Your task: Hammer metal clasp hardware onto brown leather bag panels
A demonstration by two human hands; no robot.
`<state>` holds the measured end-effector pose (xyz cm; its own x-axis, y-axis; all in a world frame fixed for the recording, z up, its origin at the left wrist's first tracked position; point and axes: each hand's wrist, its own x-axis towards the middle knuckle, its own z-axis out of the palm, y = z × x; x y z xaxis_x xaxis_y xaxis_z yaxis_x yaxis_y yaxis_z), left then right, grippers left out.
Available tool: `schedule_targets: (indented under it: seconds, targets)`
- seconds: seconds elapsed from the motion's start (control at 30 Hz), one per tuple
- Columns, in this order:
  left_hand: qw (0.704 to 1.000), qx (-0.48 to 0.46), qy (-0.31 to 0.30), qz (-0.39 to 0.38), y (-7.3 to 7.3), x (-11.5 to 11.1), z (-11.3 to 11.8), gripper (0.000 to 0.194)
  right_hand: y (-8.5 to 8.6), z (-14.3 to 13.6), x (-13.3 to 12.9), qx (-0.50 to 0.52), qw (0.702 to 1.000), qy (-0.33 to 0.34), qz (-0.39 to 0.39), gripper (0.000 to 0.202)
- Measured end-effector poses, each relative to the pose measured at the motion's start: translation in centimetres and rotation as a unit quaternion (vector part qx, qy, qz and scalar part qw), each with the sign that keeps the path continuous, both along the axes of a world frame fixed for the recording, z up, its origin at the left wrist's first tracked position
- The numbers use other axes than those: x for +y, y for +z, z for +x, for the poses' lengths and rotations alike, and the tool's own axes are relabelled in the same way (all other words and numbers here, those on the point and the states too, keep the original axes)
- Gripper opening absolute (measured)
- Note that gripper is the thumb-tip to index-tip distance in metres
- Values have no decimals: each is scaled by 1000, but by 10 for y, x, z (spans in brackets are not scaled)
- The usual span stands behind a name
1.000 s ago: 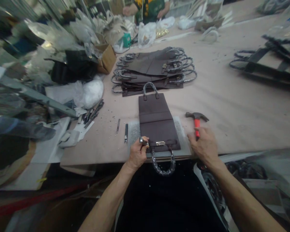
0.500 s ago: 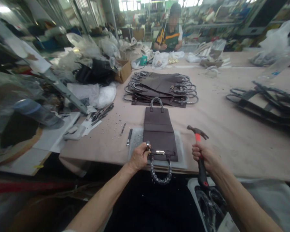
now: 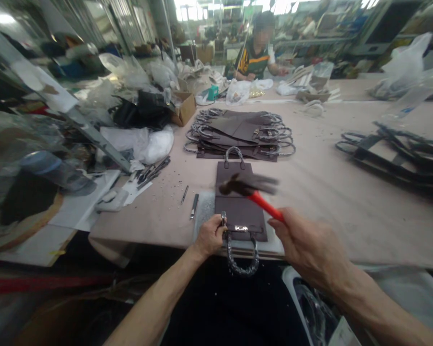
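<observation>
My left hand (image 3: pixel 210 236) pinches a short metal punch (image 3: pixel 223 217) upright at the left side of a dark brown bag panel (image 3: pixel 240 211), close to the base of its near handle (image 3: pixel 255 264). That handle is wrapped in clear plastic and hangs past the table edge. A shiny metal plate (image 3: pixel 241 228) sits on the panel. My right hand (image 3: pixel 306 240) grips a claw hammer (image 3: pixel 267 205) by its red and black handle; the blurred head is raised above the panel. Beneath the panel lies a pale board (image 3: pixel 204 209).
Stacked brown bag panels (image 3: pixel 234 127) lie behind. A dark cutter-like tool (image 3: pixel 194 206) and a thin metal rod (image 3: pixel 184 194) are on the left, near loose tools (image 3: pixel 153 173). Dark bag pieces (image 3: pixel 393 154) lie right. A person (image 3: pixel 256 57) sits across the table.
My right hand has lifted the hammer and swung it left, from beside the panel to above it. My left hand keeps the punch at nearly the same spot. The person opposite has shifted an arm outward.
</observation>
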<state>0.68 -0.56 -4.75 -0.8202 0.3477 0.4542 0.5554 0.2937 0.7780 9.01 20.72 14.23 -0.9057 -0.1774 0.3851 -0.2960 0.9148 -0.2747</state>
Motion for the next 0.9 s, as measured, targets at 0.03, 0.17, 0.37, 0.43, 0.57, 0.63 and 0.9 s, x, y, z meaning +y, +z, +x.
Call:
schedule_targets:
  seconds: [0.03,0.17,0.37,0.43,0.57,0.63,0.9]
  targets:
    - [1000,-5,-3,0,0,0,0,19,1,0,-1,28,999,-9,-20,27]
    - [1000,-3,-2,-15,2,0,1,18,0,0,1,-82,996,18,19,22]
    - [1000,30,-4,-1,-2,0,1,26,0,5,-1,13,997,-23,-71,27]
    - [1000,25,-1,-8,-4,0,1,22,-6,7,-2,4,999,8,-45,27]
    - [1000,23,0,-16,-6,0,2,22,-17,5,12,-154,987,-13,50,27]
    - [1000,25,1,-8,-8,-1,2,24,-26,2,28,-213,975,-69,10,29]
    - [999,35,-5,7,-14,-3,1,19,-122,-10,111,-342,897,-257,-111,35]
